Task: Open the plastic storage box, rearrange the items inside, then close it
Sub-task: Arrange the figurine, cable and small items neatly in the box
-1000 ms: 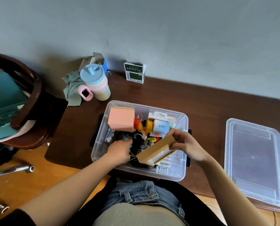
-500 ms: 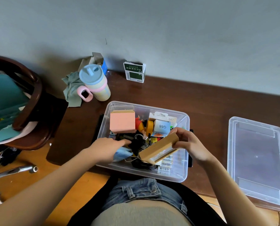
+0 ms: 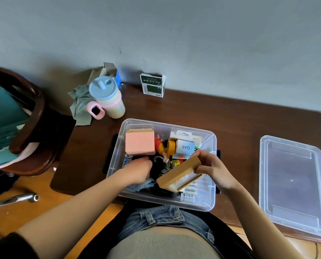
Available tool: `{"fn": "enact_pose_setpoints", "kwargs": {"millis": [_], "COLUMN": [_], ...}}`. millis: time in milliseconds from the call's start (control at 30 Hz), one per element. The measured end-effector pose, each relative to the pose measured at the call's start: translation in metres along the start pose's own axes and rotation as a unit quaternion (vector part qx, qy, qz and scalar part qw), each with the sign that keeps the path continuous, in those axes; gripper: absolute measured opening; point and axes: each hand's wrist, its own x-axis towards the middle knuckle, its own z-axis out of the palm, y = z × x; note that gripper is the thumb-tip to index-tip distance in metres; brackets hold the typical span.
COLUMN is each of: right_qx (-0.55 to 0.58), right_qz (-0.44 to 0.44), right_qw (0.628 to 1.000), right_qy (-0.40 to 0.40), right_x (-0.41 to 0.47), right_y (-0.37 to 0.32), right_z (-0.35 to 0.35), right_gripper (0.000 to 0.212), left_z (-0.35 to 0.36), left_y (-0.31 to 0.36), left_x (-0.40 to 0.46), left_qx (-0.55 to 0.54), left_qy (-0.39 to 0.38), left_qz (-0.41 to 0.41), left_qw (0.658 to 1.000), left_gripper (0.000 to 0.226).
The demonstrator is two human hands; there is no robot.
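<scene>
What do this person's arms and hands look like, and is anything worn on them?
Both forearms are bare, with no watch, bracelet or glove to be seen. The left hand and the right hand show no rings that I can make out. Only at the left upper arm does a dark sleeve show, at the picture's lower corner.

Lidded cup [image 3: 107, 98] beside green carton [image 3: 152, 85] on desk [image 3: 230, 124].

The storage box [image 3: 118, 139] sits on the table [image 3: 230, 124], its lid [image 3: 294, 184] lying well to the right. Behind the box to the left stands a cup [image 3: 107, 98] (a cloth [image 3: 80, 107] beside it); a carton [image 3: 152, 85] stands by the wall.
</scene>
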Motion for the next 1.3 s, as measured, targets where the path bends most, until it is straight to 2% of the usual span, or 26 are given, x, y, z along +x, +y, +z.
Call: {"fn": "enact_pose_setpoints", "kwargs": {"millis": [100, 167, 300, 400, 433, 467, 500, 600, 700, 767, 867, 967, 1033, 1100, 1167, 1233, 1300], "right_qx": [-0.008, -0.01, -0.001, -0.009, -0.011, -0.013, -0.016, -0.016, 0.003, 0.002, -0.065, -0.194, -0.264, -0.293, -0.301, -0.31, -0.347], "right_qz": [-0.004, -0.01, -0.018, -0.022, -0.024, -0.026, -0.03, -0.058, -0.099, -0.127, -0.17, -0.151, -0.111, -0.089, -0.082, -0.079, -0.086], "right_qw": [1.0, 1.0, 1.0, 1.0, 1.0, 0.999, 0.999, 0.998, 0.995, 0.992, 0.983, 0.969, 0.956, 0.947, 0.95, 0.946, 0.93], "right_qy": [0.009, 0.012, 0.018, 0.017, 0.017, 0.017, 0.018, 0.029, 0.033, 0.023, 0.003, -0.008, -0.064, -0.091, -0.031, 0.056, 0.086], "right_x": [-0.005, -0.01, -0.016, -0.02, -0.021, -0.023, -0.024, -0.03, -0.034, -0.032, -0.026, -0.016, -0.01, -0.007, -0.003, 0.002, 0.01], "right_y": [-0.001, -0.001, -0.001, -0.002, -0.002, -0.002, -0.003, -0.003, -0.005, -0.005, 0.005, 0.024, 0.032, 0.035, 0.031, 0.024, 0.016], "right_z": [0.001, 0.001, 0.003, 0.006, 0.007, 0.008, 0.009, 0.011, 0.017, 0.026, 0.049, 0.066, 0.072, 0.075, 0.075, 0.072, 0.069], "right_gripper": [0.023, 0.023, 0.022, 0.022, 0.022, 0.021, 0.021, 0.02, 0.021, 0.022, 0.025, 0.028, 0.036, 0.043, 0.042, 0.032, 0.033], "left_z": [0.006, 0.013, 0.027, 0.032, 0.031, 0.028, 0.023, 0.01, 0.001, -0.004, -0.012, -0.022, -0.023, -0.02, -0.017, -0.014, -0.01], "left_y": [0.005, 0.004, 0.005, 0.006, 0.005, 0.004, 0.004, -0.004, -0.004, -0.011, -0.032, -0.04, -0.034, -0.023, -0.011, 0.002, 0.016], "left_x": [0.014, 0.02, 0.026, 0.029, 0.028, 0.025, 0.021, 0.015, 0.002, -0.005, -0.021, -0.038, -0.044, -0.045, -0.044, -0.043, -0.041], "left_qx": [0.059, 0.095, 0.158, 0.185, 0.198, 0.215, 0.232, 0.24, 0.237, 0.173, 0.005, -0.126, -0.233, -0.289, -0.317, -0.344, -0.391], "left_qy": [0.0, 0.028, 0.093, 0.102, 0.105, 0.14, 0.157, 0.186, 0.213, 0.193, 0.164, 0.215, 0.223, 0.237, 0.256, 0.265, 0.256], "left_qz": [-0.032, -0.06, -0.099, -0.114, -0.105, -0.081, -0.049, -0.002, 0.042, 0.05, 0.05, 0.063, 0.079, 0.097, 0.115, 0.133, 0.136], "left_qw": [0.998, 0.993, 0.978, 0.971, 0.969, 0.963, 0.959, 0.953, 0.947, 0.964, 0.985, 0.966, 0.943, 0.923, 0.906, 0.891, 0.874], "left_gripper": [0.029, 0.036, 0.033, 0.034, 0.032, 0.024, 0.011, 0.035, 0.033, 0.012, 0.011, 0.003, 0.003, 0.008, 0.012, 0.015, 0.016]}}
